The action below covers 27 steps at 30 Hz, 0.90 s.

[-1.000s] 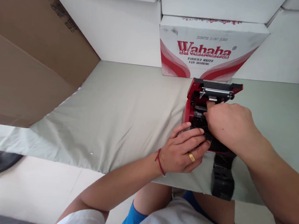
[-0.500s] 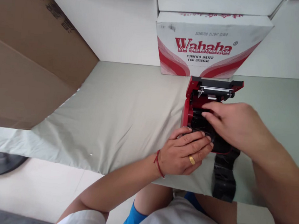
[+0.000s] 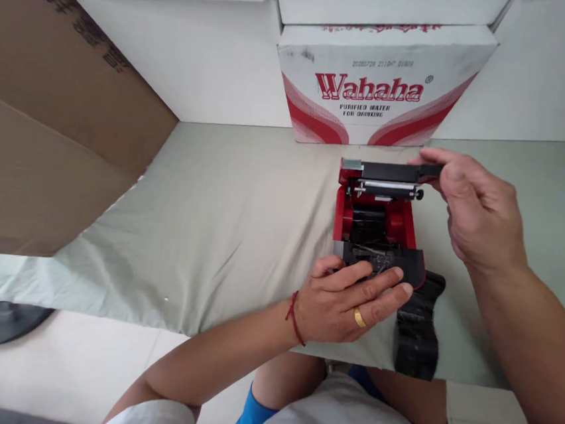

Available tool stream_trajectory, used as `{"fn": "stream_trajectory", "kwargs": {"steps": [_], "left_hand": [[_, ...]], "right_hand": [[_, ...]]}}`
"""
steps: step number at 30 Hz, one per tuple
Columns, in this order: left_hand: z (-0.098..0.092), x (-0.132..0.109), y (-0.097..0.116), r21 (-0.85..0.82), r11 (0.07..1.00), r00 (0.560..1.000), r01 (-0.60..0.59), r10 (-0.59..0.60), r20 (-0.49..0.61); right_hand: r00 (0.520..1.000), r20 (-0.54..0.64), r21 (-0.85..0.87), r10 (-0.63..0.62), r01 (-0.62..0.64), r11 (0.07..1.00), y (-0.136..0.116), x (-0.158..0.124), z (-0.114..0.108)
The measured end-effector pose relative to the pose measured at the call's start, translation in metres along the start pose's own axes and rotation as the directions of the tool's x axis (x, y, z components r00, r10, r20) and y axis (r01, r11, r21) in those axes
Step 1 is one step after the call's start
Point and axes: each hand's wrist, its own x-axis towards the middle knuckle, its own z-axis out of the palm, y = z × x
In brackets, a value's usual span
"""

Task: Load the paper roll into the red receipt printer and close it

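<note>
A red and black device [image 3: 339, 214] stands on the cloth-covered table with its lid [image 3: 391, 172] raised. Black film [image 3: 368, 223] lies inside its red bay and runs over the front edge. My left hand [image 3: 354, 299] rests on the device's front, fingers spread over the film. My right hand [image 3: 482, 211] has thumb and fingers closed on the right end of the lid. A strip of black film [image 3: 419, 325] hangs in folds at the front right, beside my left hand.
Behind the device stands a white and red Wahaha carton [image 3: 374, 87], with white boxes [image 3: 177, 55] around it. A big brown carton [image 3: 60, 137] is at the left. The pale green cloth [image 3: 202, 217] covers the table.
My right hand has left the bay and taken hold of the lid's right end. The lid has tipped somewhat forward. My left hand stays on the front. The view has shifted slightly.
</note>
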Motion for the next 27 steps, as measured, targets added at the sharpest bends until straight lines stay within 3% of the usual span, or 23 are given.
{"fn": "stream_trajectory", "kwargs": {"steps": [3,10,17,23,27], "left_hand": [[0.002,-0.001,0.0,-0.008,1.0,0.999,0.018,-0.019,-0.045],[0.004,-0.003,-0.001,0.011,1.0,0.999,0.014,-0.013,-0.039],[-0.002,0.0,-0.005,-0.013,1.0,1.0,-0.005,0.005,0.007],[0.003,-0.005,-0.005,-0.014,1.0,1.0,0.006,-0.006,-0.003],[0.005,-0.005,-0.004,-0.006,1.0,1.0,0.01,-0.01,-0.023]], "right_hand": [[0.996,-0.054,0.212,-0.077,0.087,0.973,-0.005,-0.023,-0.012],[0.968,0.106,0.192,-0.229,0.207,0.959,0.014,-0.056,-0.017],[0.98,0.119,0.085,-0.16,0.151,0.985,0.011,-0.064,-0.01],[0.954,0.04,0.071,-0.296,0.293,0.953,0.015,-0.066,-0.004],[0.963,0.036,0.059,-0.266,0.263,0.963,0.013,-0.07,0.001]]}}
